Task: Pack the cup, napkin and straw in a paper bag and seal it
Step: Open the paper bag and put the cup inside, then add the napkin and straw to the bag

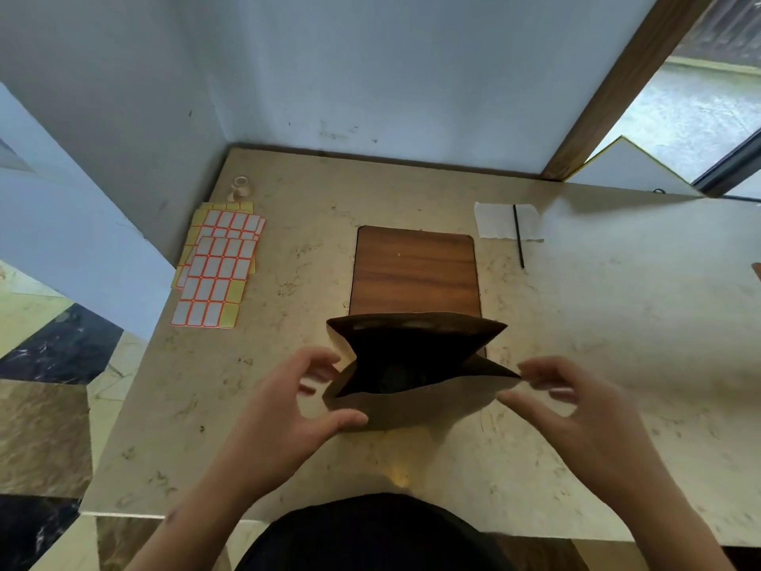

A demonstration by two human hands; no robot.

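Both hands [288, 410] [576, 410] flank open paper bag [416, 360]; fingers spread, grip apart.

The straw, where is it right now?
In the head view, the black straw lies on the white napkin, at the far right of the table, right of the wooden board and beyond the open paper bag.
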